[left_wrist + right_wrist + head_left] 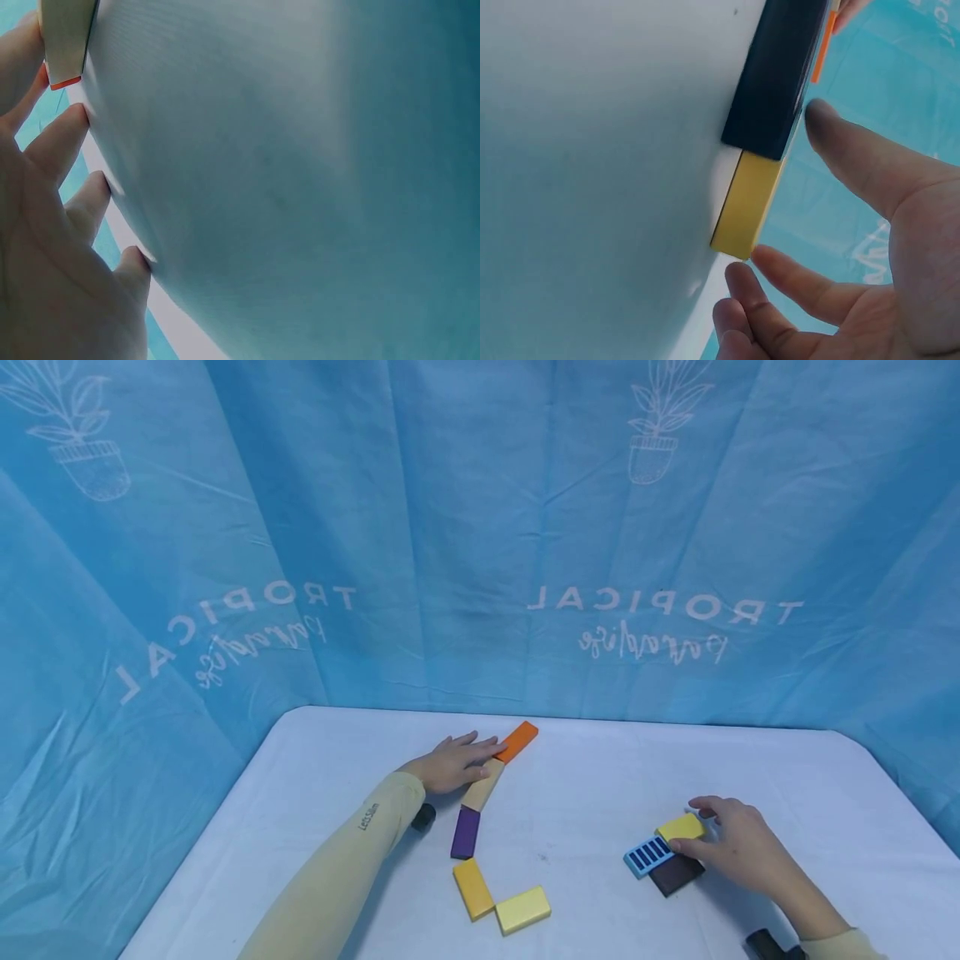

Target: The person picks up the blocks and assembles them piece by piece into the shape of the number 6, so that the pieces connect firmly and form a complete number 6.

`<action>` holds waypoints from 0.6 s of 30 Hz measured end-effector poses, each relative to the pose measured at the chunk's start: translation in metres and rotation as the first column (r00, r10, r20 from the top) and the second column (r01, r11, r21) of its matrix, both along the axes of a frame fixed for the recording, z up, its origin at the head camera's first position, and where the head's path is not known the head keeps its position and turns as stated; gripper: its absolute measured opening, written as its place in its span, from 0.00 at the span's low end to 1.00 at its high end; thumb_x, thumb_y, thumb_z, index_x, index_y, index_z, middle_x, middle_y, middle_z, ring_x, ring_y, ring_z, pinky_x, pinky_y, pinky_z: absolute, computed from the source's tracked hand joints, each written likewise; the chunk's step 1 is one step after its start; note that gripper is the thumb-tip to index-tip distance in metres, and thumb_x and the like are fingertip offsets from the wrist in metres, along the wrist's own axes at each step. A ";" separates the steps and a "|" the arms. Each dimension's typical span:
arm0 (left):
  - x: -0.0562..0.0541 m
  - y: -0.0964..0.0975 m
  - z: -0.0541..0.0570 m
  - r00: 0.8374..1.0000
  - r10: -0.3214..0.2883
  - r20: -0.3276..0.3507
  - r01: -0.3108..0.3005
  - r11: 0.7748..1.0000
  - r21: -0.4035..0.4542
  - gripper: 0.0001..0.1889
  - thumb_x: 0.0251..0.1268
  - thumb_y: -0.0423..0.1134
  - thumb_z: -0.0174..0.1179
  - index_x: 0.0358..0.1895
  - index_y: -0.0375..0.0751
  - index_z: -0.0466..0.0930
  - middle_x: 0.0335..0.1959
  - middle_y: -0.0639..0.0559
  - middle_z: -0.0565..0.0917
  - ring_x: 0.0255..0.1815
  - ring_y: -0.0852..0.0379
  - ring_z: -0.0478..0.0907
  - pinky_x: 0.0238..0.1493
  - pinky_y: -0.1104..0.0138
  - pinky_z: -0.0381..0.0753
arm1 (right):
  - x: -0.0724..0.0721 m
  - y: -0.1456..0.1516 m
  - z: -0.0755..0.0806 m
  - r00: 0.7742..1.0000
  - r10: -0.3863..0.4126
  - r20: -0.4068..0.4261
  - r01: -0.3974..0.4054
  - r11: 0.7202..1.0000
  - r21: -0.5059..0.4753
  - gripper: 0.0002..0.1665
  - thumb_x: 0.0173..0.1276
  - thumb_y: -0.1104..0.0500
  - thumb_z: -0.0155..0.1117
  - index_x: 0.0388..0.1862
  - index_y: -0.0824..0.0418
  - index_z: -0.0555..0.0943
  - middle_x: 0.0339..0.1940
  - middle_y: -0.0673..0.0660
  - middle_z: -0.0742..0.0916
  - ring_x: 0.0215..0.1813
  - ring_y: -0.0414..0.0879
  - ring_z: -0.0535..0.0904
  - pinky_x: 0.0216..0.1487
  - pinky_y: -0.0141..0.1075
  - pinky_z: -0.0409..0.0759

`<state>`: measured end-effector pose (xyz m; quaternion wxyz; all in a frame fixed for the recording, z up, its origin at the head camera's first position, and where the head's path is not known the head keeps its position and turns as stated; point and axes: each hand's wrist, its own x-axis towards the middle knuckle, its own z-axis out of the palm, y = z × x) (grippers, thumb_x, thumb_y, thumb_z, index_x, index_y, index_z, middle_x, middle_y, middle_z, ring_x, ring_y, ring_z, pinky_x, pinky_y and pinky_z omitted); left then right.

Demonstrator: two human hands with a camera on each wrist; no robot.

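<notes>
In the head view my left hand lies with outstretched fingers over an orange block and a light wood block. The left wrist view shows its fingers spread beside the wood block. At the right, my right hand hovers at a yellow block, thumb and fingers apart. Its thumb overlaps the edge of a blue slotted block, next to a dark block. In the right wrist view, fingertips sit right at the end of the yellow block.
A purple block continues the curved row from the wood block. Nearer me follow an orange-yellow block and a pale yellow block. All lie on a white-covered table, with a blue printed curtain behind.
</notes>
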<state>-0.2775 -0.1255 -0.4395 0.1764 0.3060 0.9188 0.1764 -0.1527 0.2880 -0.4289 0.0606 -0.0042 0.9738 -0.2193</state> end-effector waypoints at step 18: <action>-0.002 -0.001 -0.002 1.000 -0.003 -0.004 0.003 1.000 0.002 0.29 0.82 0.52 0.43 0.81 0.55 0.55 0.81 0.55 0.55 0.82 0.44 0.42 0.78 0.42 0.39 | -0.009 0.007 -0.005 0.999 0.037 0.022 -0.037 0.999 0.002 0.49 0.55 0.40 0.78 0.62 0.76 0.76 0.56 0.76 0.81 0.60 0.74 0.74 0.56 0.64 0.75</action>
